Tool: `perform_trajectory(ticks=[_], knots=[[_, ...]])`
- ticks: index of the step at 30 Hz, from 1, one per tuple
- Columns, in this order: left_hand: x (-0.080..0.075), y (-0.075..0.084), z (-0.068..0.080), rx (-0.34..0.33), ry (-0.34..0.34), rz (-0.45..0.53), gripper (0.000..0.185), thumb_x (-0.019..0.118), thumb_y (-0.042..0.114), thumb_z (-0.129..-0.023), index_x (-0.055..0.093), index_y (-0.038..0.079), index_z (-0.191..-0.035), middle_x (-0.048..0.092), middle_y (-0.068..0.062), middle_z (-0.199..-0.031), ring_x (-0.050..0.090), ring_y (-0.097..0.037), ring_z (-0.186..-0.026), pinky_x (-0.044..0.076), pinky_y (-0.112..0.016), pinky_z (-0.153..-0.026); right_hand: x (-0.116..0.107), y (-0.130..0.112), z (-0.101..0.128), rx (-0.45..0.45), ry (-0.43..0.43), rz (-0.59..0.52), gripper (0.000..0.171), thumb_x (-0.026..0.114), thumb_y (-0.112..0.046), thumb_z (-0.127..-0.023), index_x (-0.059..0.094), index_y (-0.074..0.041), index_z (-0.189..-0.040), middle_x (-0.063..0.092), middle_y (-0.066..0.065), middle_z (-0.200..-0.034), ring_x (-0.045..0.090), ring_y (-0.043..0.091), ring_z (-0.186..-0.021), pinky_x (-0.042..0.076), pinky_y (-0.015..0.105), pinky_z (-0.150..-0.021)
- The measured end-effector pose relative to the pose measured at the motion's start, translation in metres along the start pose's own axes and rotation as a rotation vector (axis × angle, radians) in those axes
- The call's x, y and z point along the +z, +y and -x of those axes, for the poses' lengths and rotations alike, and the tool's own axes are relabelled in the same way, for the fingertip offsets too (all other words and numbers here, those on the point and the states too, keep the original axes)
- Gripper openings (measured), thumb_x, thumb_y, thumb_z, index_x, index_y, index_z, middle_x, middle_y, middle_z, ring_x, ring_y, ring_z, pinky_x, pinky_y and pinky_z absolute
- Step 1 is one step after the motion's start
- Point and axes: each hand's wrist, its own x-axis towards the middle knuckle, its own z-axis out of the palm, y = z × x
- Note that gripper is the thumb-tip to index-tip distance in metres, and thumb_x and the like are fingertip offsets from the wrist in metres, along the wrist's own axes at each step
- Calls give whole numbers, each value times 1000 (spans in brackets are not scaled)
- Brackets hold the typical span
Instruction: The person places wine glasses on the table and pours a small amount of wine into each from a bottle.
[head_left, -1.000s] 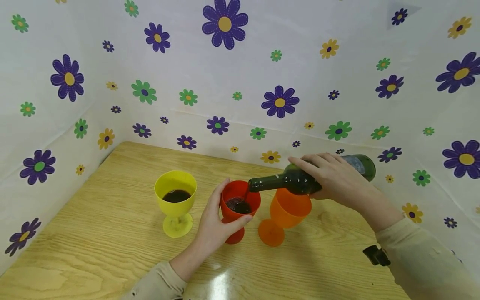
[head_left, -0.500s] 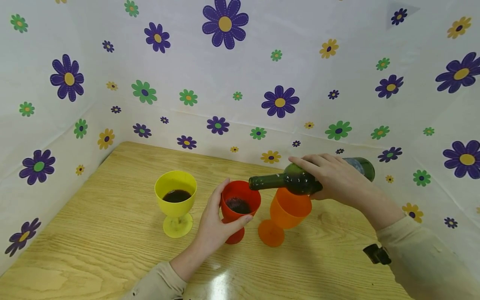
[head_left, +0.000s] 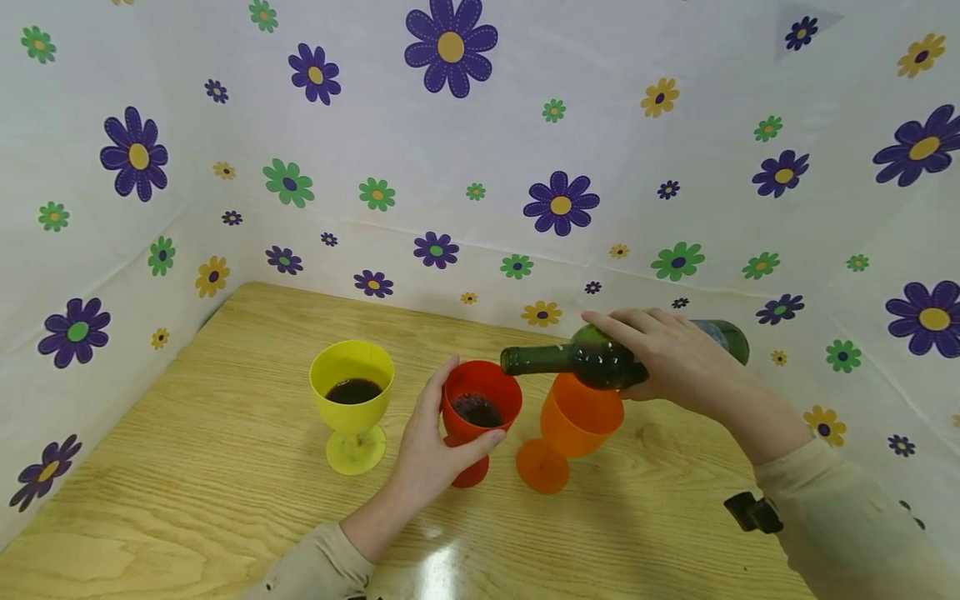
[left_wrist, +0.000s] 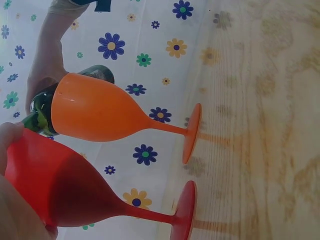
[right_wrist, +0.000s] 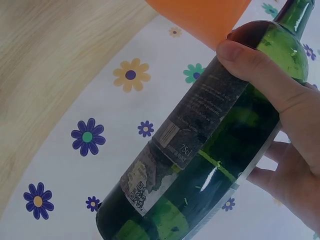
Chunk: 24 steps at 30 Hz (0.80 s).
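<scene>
My left hand (head_left: 431,450) grips the bowl of a red goblet (head_left: 491,383), thumb on the near side and fingers on the left. Dark liquid (head_left: 477,410) with some froth lies inside. My right hand (head_left: 675,358) holds a green wine bottle (head_left: 596,357) nearly level, its mouth over the red goblet's right rim; no stream shows from it. In the right wrist view the bottle's worn label (right_wrist: 200,110) faces the camera. Under the bottle's shoulder stands an orange goblet (head_left: 581,421), its visible inside without liquid.
Left of the red goblet, a yellow goblet (head_left: 352,417) with dark liquid stands on the wooden table (head_left: 225,467). White cloth (head_left: 480,150) printed with flowers rises behind the table and along its sides.
A dark stream ran from the bottle into the red goblet one second ago and has stopped. The bottle's neck has risen slightly and shifted a little right. The left hand stays put.
</scene>
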Motion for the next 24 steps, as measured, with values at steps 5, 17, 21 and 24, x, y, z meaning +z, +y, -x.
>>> perform_trajectory(ticks=[5, 17, 21, 24], knots=[[1, 0, 0, 33, 13, -24, 94, 83, 29, -75, 25, 24, -150, 37, 6, -145, 39, -15, -129, 39, -45, -102, 0, 1, 3, 8, 29, -32, 107, 93, -24, -57, 36, -16, -147, 57, 17, -125, 53, 40, -108, 43, 58, -91], [0, 6, 3, 73, 41, -35, 90, 80, 31, -78, 26, 27, -149, 32, 9, -148, 32, -16, -134, 30, -54, -107, 6, 6, 15, 82, 65, -101, 105, 93, -20, -58, 35, -19, -146, 55, 21, -124, 53, 41, -108, 50, 58, -81], [0, 9, 4, 130, 62, -48, 90, 81, 31, -77, 27, 30, -149, 32, 9, -149, 31, -16, -135, 30, -55, -106, 10, 7, 20, 116, 67, -129, 107, 92, -18, -59, 33, -22, -148, 54, 20, -126, 53, 40, -108, 51, 57, -79], [-1, 13, 5, 207, 84, -63, 88, 81, 27, -78, 28, 29, -149, 33, 8, -148, 31, -17, -136, 31, -55, -105, 12, 6, 24, 136, 61, -149, 108, 92, -19, -60, 31, -23, -149, 53, 21, -127, 52, 41, -109, 50, 59, -80]])
